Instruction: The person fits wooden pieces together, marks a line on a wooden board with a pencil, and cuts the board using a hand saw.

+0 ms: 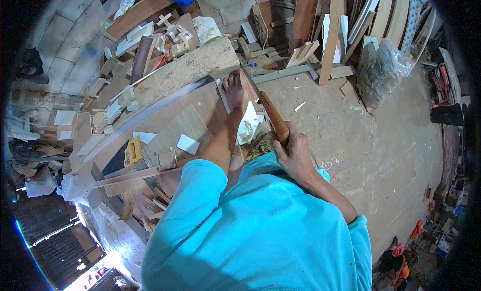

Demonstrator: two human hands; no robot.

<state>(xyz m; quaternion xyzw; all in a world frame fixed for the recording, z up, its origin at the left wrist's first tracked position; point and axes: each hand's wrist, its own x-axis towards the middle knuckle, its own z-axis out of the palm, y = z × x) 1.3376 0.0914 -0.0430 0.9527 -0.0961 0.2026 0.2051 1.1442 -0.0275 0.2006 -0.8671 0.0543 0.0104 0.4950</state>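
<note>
My left hand [235, 94] lies palm down on a board at the edge of the wooden work surface [208, 108], its fingers a little apart. My right hand [296, 157] is wrapped round the lower end of a long brown wooden handle [273, 115], which points up and left. Beyond the handle, a narrow strip runs towards the board beside my left hand; whether it belongs to the tool is unclear. A crumpled whitish piece [248, 124] sits between my hands. A yellow-handled saw [133, 151] rests further left on the surface.
Small wooden pieces [175, 34] crowd the bench's far side. Planks [330, 40] lean at the back, beside a clear plastic bag [381, 73] of material. Wood scraps lie on the concrete floor [391, 156] to the right. A white square [188, 144] is left of my legs.
</note>
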